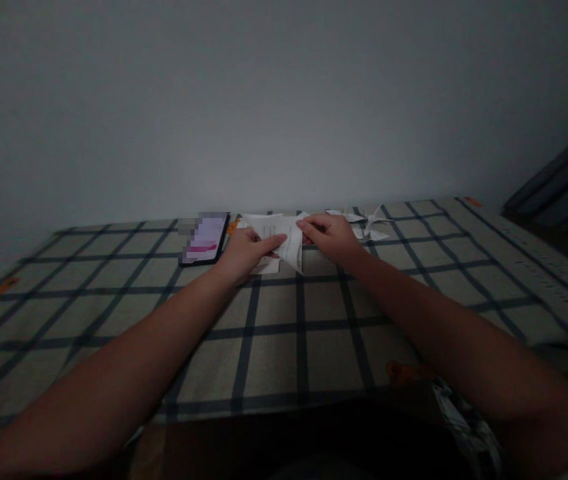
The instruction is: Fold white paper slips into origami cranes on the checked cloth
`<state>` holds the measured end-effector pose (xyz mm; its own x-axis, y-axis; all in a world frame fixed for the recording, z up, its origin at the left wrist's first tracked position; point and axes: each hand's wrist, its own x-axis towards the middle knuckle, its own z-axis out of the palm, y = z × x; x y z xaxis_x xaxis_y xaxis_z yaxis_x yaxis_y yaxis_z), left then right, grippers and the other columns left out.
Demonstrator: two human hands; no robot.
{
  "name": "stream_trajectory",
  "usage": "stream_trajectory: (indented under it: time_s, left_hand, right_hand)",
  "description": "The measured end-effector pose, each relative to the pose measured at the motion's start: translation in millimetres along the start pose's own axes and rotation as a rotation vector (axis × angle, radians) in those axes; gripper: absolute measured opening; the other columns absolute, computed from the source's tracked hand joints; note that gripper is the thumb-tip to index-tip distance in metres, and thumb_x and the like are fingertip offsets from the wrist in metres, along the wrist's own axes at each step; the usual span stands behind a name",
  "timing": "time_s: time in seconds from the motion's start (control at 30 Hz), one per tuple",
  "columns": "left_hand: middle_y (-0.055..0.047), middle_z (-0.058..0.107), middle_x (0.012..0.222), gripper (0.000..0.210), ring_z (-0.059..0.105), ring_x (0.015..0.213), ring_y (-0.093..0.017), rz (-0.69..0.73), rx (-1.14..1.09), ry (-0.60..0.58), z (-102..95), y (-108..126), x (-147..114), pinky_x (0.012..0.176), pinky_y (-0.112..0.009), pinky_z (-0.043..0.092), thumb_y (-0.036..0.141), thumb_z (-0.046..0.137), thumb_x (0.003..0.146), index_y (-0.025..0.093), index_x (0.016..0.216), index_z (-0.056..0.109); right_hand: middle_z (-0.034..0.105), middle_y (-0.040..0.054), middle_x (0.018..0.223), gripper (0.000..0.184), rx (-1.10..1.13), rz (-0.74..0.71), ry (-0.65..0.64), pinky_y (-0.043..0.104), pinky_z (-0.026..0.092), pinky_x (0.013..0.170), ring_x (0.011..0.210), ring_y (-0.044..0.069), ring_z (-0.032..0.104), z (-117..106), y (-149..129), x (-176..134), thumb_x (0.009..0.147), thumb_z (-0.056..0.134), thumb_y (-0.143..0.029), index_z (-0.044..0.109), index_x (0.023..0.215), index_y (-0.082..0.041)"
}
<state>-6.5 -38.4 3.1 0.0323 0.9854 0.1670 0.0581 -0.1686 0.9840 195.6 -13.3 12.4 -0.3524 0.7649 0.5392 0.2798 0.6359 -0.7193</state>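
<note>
A partly folded sheet of white paper [291, 248], with faint print on it, is held up between my two hands over the table. My left hand [248, 252] grips its left side, the thumb lying across the front. At the upper right edge, my right hand [331, 235] pinches the paper between thumb and fingers. Beneath the left hand, another piece of white paper [268, 267] lies on the cloth. Folded white paper shapes with pointed tips, like origami cranes [373, 219], rest just beyond my right hand.
A phone [207, 239] with a lit, partly blurred screen lies left of my hands. The checked tablecloth [277, 360] covers the table, which meets a plain wall [284, 107] at the back. Dark striped fabric [561, 173] hangs at the far right.
</note>
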Motion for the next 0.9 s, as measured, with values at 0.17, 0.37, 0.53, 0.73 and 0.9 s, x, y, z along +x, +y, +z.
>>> stream_trajectory:
  time_s: [0.17,0.37,0.53,0.73,0.9]
  left_hand:
    - [-0.012,0.077,0.096,0.040,0.070,0.076,-0.020,-0.014,-0.106,-0.055,1.4,-1.9,0.4,0.069,-0.031,0.057,0.041,0.086,0.064,0.013,0.092,0.078]
    - [-0.012,0.078,0.098,0.039,0.071,0.080,-0.021,0.011,-0.080,-0.051,-1.7,-4.7,1.7,0.072,-0.032,0.058,0.041,0.083,0.068,0.014,0.095,0.078]
    - [-0.011,0.078,0.088,0.040,0.070,0.073,-0.020,-0.004,-0.029,-0.027,-2.5,-5.5,2.6,0.069,-0.031,0.057,0.044,0.084,0.066,0.013,0.092,0.078]
    - [-0.011,0.077,0.091,0.039,0.069,0.073,-0.019,-0.006,-0.071,-0.036,-0.6,-4.7,2.2,0.072,-0.032,0.057,0.042,0.085,0.066,0.013,0.090,0.078]
    - [-0.012,0.077,0.089,0.039,0.069,0.073,-0.020,0.000,-0.033,-0.041,-1.9,-4.3,1.9,0.070,-0.033,0.056,0.043,0.083,0.069,0.012,0.093,0.078]
  right_hand:
    - [0.066,0.0021,0.069,0.034,0.015,0.006,0.035,0.026,0.043,0.062,0.064,0.013,0.058,-1.2,-0.3,0.3,0.092,0.057,-0.045,0.071,0.083,-0.016]
    - [0.062,0.0009,0.066,0.032,0.136,0.060,0.026,0.027,0.045,0.061,0.062,0.012,0.055,-0.4,0.4,1.5,0.088,0.060,-0.046,0.065,0.075,-0.017]
    - [0.061,0.0003,0.066,0.029,0.249,0.134,0.017,0.026,0.046,0.060,0.060,0.012,0.055,2.1,3.7,3.3,0.083,0.065,-0.046,0.065,0.079,-0.017]
    - [0.058,-0.0001,0.061,0.031,0.186,0.119,0.010,0.027,0.046,0.061,0.059,0.011,0.053,-1.4,-0.5,3.5,0.085,0.063,-0.043,0.062,0.069,-0.016]
    - [0.060,0.0008,0.063,0.032,0.141,0.110,-0.006,0.027,0.045,0.062,0.060,0.012,0.054,-1.6,0.2,3.5,0.087,0.061,-0.043,0.063,0.070,-0.017]
